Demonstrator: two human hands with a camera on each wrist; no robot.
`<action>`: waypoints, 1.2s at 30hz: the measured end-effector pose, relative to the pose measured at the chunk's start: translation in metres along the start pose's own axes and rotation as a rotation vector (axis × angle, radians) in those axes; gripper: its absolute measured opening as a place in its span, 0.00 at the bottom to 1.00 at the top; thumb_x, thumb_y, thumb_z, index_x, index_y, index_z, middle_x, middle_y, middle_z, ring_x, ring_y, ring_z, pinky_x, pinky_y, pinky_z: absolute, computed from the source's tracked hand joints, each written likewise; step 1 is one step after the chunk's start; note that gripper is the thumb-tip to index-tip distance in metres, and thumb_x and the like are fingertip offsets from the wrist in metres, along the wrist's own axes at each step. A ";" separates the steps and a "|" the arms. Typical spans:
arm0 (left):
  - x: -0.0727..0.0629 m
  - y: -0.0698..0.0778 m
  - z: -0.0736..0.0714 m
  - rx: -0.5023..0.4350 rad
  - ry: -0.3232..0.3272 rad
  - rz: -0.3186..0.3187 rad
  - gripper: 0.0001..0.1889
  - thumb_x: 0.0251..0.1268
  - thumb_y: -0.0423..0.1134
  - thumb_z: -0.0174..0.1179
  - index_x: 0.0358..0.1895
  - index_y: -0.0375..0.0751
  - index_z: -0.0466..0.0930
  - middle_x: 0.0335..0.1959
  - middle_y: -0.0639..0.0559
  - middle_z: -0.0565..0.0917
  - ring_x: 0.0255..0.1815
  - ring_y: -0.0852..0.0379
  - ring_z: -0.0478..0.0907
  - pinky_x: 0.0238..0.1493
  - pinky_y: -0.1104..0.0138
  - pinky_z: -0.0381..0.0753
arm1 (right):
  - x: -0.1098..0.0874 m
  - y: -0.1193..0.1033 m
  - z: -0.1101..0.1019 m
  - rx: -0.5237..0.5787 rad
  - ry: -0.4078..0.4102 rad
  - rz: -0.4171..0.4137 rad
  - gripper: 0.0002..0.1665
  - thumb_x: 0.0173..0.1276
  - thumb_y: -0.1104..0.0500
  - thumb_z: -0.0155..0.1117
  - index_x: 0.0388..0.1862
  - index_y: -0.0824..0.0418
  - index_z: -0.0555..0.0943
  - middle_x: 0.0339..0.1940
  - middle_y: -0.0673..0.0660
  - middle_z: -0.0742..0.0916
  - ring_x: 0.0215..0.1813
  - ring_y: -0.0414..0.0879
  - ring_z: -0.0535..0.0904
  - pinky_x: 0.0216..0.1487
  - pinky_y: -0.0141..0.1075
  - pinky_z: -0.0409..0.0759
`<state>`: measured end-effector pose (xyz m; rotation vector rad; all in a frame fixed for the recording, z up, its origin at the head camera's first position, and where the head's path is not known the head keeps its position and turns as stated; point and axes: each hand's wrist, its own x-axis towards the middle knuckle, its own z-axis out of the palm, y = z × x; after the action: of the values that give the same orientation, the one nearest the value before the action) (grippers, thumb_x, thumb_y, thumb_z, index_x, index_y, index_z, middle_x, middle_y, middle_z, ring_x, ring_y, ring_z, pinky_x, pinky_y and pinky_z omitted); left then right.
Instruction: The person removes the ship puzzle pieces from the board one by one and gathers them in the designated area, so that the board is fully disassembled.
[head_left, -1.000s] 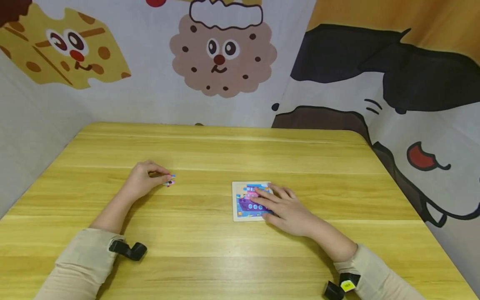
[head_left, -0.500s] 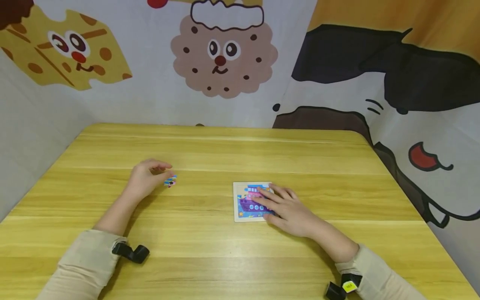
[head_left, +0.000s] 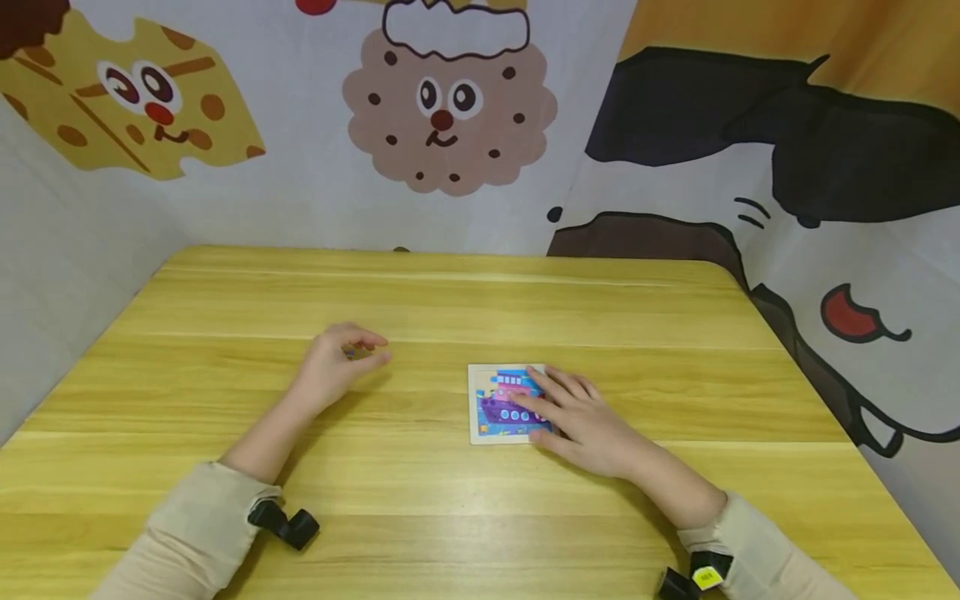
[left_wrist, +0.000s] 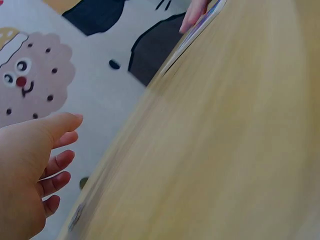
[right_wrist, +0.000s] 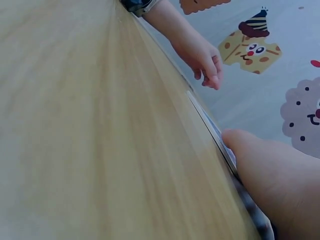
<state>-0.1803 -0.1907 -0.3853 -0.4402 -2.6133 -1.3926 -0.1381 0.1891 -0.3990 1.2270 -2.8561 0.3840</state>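
A square jigsaw puzzle board (head_left: pixel 473 417) with a pale frame and a purple-and-pink ship picture lies on the table. Its upper left shows bare backing. My right hand (head_left: pixel 588 425) rests on the board's right side with fingers spread, hiding that part. My left hand (head_left: pixel 337 367) hovers over the table left of the board, its fingers loosely bent and thumb apart, holding nothing. Past that hand, a small colourful puzzle piece (head_left: pixel 349 353) shows partly between thumb and fingers. In the left wrist view the puzzle piece (left_wrist: pixel 76 217) lies on the table below the fingers.
The wooden table (head_left: pixel 420 500) reaches back to a cloth backdrop (head_left: pixel 285 200) printed with cartoon food and an animal. Black wrist cameras sit on both sleeves, the left camera (head_left: pixel 285 523) and the right camera (head_left: pixel 693 575).
My left hand has let go of the puzzle piece and moved right, toward the board. The piece stays on the table. My right hand remains on the board, its fingers slightly shifted.
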 end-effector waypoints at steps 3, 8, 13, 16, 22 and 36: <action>0.000 0.008 0.011 -0.018 -0.015 0.026 0.12 0.58 0.40 0.69 0.41 0.38 0.86 0.37 0.50 0.82 0.42 0.51 0.74 0.43 0.55 0.73 | -0.003 0.001 0.000 0.000 0.010 -0.001 0.33 0.74 0.39 0.48 0.75 0.42 0.60 0.77 0.59 0.54 0.75 0.59 0.47 0.67 0.60 0.45; 0.003 0.018 0.030 -0.042 -0.040 0.063 0.11 0.56 0.38 0.70 0.41 0.37 0.86 0.35 0.50 0.82 0.41 0.51 0.73 0.43 0.56 0.74 | -0.008 0.000 0.000 0.009 0.017 0.005 0.33 0.74 0.40 0.48 0.75 0.41 0.59 0.78 0.59 0.53 0.76 0.58 0.46 0.68 0.59 0.45; 0.005 0.026 0.047 -0.033 -0.064 0.068 0.12 0.55 0.40 0.70 0.41 0.38 0.86 0.35 0.51 0.81 0.41 0.53 0.74 0.44 0.58 0.74 | -0.009 0.000 0.000 -0.009 0.034 -0.025 0.33 0.74 0.41 0.48 0.75 0.43 0.59 0.77 0.60 0.53 0.75 0.60 0.47 0.68 0.60 0.46; 0.008 0.029 0.056 -0.048 -0.079 0.081 0.12 0.55 0.40 0.70 0.41 0.38 0.85 0.35 0.50 0.81 0.40 0.53 0.74 0.43 0.59 0.75 | -0.009 0.000 0.001 -0.022 0.029 -0.031 0.33 0.74 0.40 0.48 0.75 0.42 0.59 0.77 0.61 0.53 0.75 0.60 0.47 0.68 0.60 0.46; 0.016 0.035 0.076 -0.061 -0.104 0.118 0.12 0.54 0.38 0.71 0.41 0.38 0.86 0.34 0.51 0.81 0.39 0.54 0.73 0.41 0.61 0.76 | -0.009 0.001 0.003 -0.026 -0.008 -0.028 0.31 0.75 0.40 0.46 0.75 0.38 0.58 0.78 0.59 0.51 0.76 0.58 0.43 0.69 0.58 0.44; 0.032 0.049 0.112 -0.016 -0.188 0.180 0.14 0.54 0.39 0.71 0.43 0.38 0.86 0.35 0.54 0.82 0.38 0.57 0.73 0.39 0.65 0.75 | -0.006 -0.001 0.002 -0.034 -0.041 -0.024 0.33 0.74 0.38 0.45 0.76 0.38 0.56 0.78 0.58 0.49 0.76 0.57 0.41 0.70 0.57 0.43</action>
<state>-0.1934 -0.0657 -0.4010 -0.8242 -2.6272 -1.3742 -0.1330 0.1924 -0.4014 1.2776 -2.8659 0.3118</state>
